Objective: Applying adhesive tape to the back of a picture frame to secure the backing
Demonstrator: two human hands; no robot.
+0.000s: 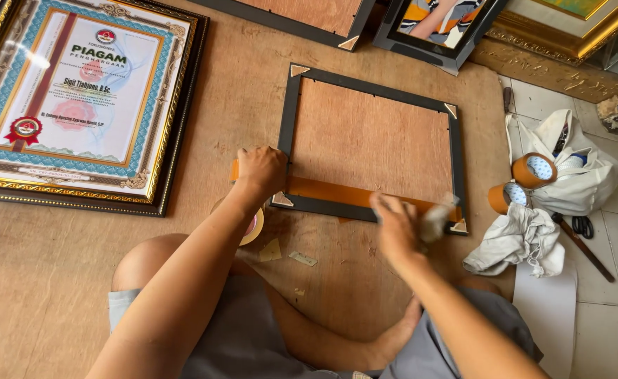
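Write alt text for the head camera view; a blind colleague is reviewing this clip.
A seated person's left hand presses a strip of brown tape along the lower edge of a black picture frame lying face down on a wooden board, while the blurred right hand rubs it down. A framed certificate lies left, tape rolls right.

Bare board [204, 98] left of black frame [291, 112], tape rolls [534, 170] crowding right
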